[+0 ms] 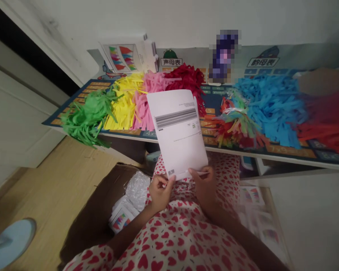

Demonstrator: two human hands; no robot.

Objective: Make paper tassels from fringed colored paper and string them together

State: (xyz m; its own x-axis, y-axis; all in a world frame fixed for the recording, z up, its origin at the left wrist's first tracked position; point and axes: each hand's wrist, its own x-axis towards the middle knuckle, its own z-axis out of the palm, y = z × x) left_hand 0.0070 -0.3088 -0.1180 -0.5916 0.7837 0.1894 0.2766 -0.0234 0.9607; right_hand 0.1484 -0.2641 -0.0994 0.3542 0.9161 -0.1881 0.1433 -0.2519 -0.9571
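Note:
A white printed sheet or flat packet (183, 143) with a barcode-like band of dark lines is held up over my lap, its top overlapping the desk edge. My left hand (161, 191) pinches its lower left corner between thumb and fingers. At the lower right, my right hand (205, 184) grips the bottom edge, thumb on top. Behind the sheet, bundles of cut paper strips lie on the desk: green (89, 114), yellow (127, 101), pink (142, 109) and dark red (188, 77). Right of it are a multicoloured tied bundle (238, 120) and a blue pile (274, 105).
Red strips (327, 116) lie at the desk's right. Printed packs (124, 56) and a pixelated phone-like object (224, 56) stand by the wall. An open cardboard box (90, 214) with packets is at my left; more packets (257, 218) are at my right.

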